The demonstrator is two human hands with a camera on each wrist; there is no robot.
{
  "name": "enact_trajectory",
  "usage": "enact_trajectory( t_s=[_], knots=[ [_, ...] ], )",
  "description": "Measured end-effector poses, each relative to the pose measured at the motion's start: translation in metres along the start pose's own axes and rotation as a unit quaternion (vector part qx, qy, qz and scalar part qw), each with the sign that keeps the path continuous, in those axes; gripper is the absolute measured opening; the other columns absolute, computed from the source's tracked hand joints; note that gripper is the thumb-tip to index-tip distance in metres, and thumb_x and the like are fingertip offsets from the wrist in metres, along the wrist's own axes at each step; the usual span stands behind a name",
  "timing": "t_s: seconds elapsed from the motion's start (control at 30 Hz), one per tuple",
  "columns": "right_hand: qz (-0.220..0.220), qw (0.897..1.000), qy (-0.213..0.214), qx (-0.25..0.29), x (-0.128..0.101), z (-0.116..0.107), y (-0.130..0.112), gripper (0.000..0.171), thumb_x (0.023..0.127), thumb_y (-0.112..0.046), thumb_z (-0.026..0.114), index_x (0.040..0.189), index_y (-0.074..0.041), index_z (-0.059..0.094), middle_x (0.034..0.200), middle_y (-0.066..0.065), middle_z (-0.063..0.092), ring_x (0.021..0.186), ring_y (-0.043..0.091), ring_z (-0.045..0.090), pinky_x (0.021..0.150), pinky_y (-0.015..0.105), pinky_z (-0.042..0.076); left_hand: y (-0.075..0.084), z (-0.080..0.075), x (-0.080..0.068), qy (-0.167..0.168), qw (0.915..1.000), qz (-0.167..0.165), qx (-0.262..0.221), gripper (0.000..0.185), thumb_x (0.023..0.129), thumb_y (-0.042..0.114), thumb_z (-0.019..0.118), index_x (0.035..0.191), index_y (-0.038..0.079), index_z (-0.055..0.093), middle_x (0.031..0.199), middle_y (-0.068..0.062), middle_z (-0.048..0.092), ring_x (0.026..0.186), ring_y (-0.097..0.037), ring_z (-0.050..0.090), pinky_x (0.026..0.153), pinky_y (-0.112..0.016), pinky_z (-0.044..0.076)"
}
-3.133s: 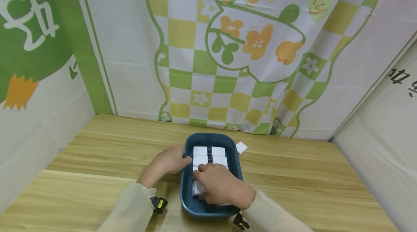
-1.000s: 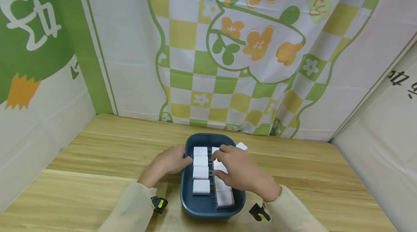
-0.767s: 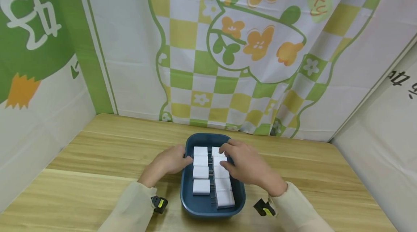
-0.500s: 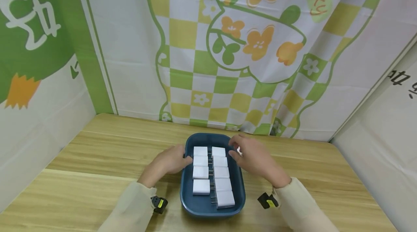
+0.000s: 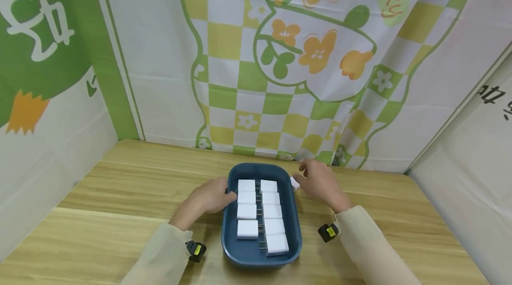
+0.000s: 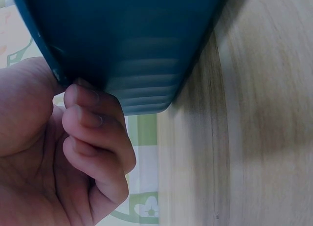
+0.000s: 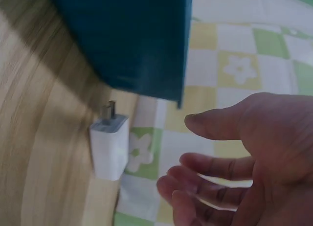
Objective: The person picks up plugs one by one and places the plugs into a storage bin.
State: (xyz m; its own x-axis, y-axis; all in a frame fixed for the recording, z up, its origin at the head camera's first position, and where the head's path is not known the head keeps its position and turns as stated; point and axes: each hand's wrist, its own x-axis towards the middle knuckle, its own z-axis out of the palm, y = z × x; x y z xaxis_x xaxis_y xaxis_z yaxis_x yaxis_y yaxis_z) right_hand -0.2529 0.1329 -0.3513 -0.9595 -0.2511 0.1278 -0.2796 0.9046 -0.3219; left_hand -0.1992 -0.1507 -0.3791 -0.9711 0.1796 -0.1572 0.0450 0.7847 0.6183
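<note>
A dark blue tray (image 5: 228, 231) sits on the wooden table and holds several white plug chargers (image 5: 272, 210) in two columns. My left hand (image 5: 216, 196) grips the tray's left rim, with the fingers curled against its outer wall (image 6: 132, 40) and the thumb over the edge. One more white charger (image 5: 294, 182) lies outside the tray by its far right corner. My right hand (image 5: 304, 174) hovers just beside that charger (image 7: 110, 147), its fingers loosely spread and holding nothing, with a small gap between them and the charger.
Printed green, white and yellow cloth (image 5: 256, 76) hangs close behind the tray and along both sides. Bare wooden tabletop (image 5: 120, 196) stretches to the left and right of the tray.
My right hand has left the chargers inside the tray and moved back and right over the rim to the loose charger outside. The left hand and tray have stayed put.
</note>
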Motion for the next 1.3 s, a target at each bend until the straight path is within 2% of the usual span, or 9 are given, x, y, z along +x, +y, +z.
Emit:
enact_trajectory(
  t_s=[0.17, 0.3, 0.4, 0.53, 0.73, 1.0, 1.1, 1.2, 1.3],
  knots=[
    [0.043, 0.999, -0.017, -0.017, 0.009, 0.007, 0.005, 0.04, 0.092, -0.036, 0.072, 0.105, 0.002, 0.07, 0.1, 0.017, 0.071, 0.081, 0.031, 0.065, 0.076, 0.048, 0.052, 0.0, 0.0, 0.0, 0.001, 1.0, 0.001, 0.001, 0.04, 0.096, 0.019, 0.06, 0.059, 0.014, 0.047, 0.053, 0.002, 0.042, 0.046, -0.012, 0.039, 0.045, -0.025, 0.03],
    [0.074, 0.997, -0.035, -0.016, 0.016, 0.014, 0.006, 0.044, 0.093, -0.041, 0.071, 0.072, -0.004, 0.058, 0.065, 0.004, 0.057, 0.055, 0.018, 0.05, 0.055, 0.035, 0.042, 0.0, 0.0, 0.0, 0.003, 1.0, 0.001, 0.002, 0.041, 0.096, 0.019, 0.061, 0.058, 0.014, 0.046, 0.053, 0.002, 0.042, 0.046, -0.012, 0.039, 0.045, -0.025, 0.03],
    [0.094, 0.994, -0.051, -0.01, 0.019, 0.019, 0.007, 0.051, 0.094, -0.044, 0.069, 0.061, -0.011, 0.048, 0.049, 0.0, 0.047, 0.043, 0.017, 0.05, 0.049, 0.031, 0.037, 0.0, 0.001, -0.001, 0.004, 1.0, 0.0, 0.004, 0.041, 0.096, 0.02, 0.061, 0.058, 0.014, 0.046, 0.053, 0.002, 0.041, 0.046, -0.012, 0.039, 0.045, -0.025, 0.03],
    [0.097, 0.993, -0.062, -0.013, 0.021, 0.023, 0.006, 0.048, 0.094, -0.047, 0.067, 0.065, -0.01, 0.056, 0.05, 0.004, 0.057, 0.047, 0.024, 0.063, 0.047, 0.031, 0.042, 0.0, 0.001, -0.001, 0.003, 1.0, -0.002, 0.002, 0.04, 0.096, 0.02, 0.06, 0.059, 0.014, 0.047, 0.054, 0.002, 0.042, 0.046, -0.012, 0.039, 0.045, -0.025, 0.03],
    [0.095, 0.993, -0.065, -0.023, 0.027, 0.03, 0.004, 0.046, 0.095, -0.044, 0.067, 0.067, -0.009, 0.058, 0.05, 0.005, 0.058, 0.042, 0.019, 0.058, 0.043, 0.029, 0.042, 0.0, 0.0, -0.001, 0.004, 1.0, -0.004, -0.003, 0.039, 0.096, 0.02, 0.06, 0.06, 0.014, 0.047, 0.054, 0.002, 0.041, 0.047, -0.012, 0.038, 0.046, -0.025, 0.029],
    [0.101, 0.992, -0.056, -0.048, 0.034, 0.034, 0.007, 0.033, 0.09, -0.035, 0.07, 0.072, -0.009, 0.06, 0.065, 0.008, 0.061, 0.059, 0.025, 0.06, 0.063, 0.043, 0.051, 0.0, 0.0, 0.0, 0.007, 1.0, -0.001, 0.0, 0.039, 0.096, 0.021, 0.06, 0.06, 0.014, 0.047, 0.054, 0.002, 0.041, 0.047, -0.012, 0.038, 0.046, -0.025, 0.029],
    [0.1, 0.992, -0.06, -0.047, 0.034, 0.033, 0.008, 0.031, 0.088, -0.031, 0.07, 0.071, -0.008, 0.059, 0.068, 0.008, 0.061, 0.063, 0.027, 0.061, 0.065, 0.045, 0.052, -0.001, 0.0, 0.0, 0.008, 1.0, 0.002, -0.001, 0.04, 0.096, 0.02, 0.06, 0.06, 0.014, 0.046, 0.054, 0.002, 0.041, 0.047, -0.012, 0.038, 0.046, -0.025, 0.029],
    [0.086, 0.993, -0.063, -0.041, 0.033, 0.032, 0.008, 0.031, 0.085, -0.023, 0.071, 0.063, -0.01, 0.053, 0.061, 0.004, 0.055, 0.059, 0.023, 0.055, 0.06, 0.04, 0.047, -0.001, 0.001, 0.0, 0.007, 1.0, 0.001, -0.001, 0.039, 0.096, 0.02, 0.06, 0.06, 0.014, 0.046, 0.054, 0.002, 0.041, 0.047, -0.012, 0.038, 0.046, -0.025, 0.029],
    [0.063, 0.995, -0.069, -0.035, 0.031, 0.031, 0.008, 0.038, 0.081, -0.016, 0.07, 0.055, -0.015, 0.042, 0.052, -0.003, 0.039, 0.051, 0.015, 0.04, 0.052, 0.032, 0.036, -0.001, 0.001, 0.0, 0.006, 1.0, -0.001, -0.001, 0.039, 0.096, 0.02, 0.06, 0.06, 0.014, 0.046, 0.054, 0.002, 0.041, 0.047, -0.012, 0.038, 0.046, -0.025, 0.029]
  ],
)
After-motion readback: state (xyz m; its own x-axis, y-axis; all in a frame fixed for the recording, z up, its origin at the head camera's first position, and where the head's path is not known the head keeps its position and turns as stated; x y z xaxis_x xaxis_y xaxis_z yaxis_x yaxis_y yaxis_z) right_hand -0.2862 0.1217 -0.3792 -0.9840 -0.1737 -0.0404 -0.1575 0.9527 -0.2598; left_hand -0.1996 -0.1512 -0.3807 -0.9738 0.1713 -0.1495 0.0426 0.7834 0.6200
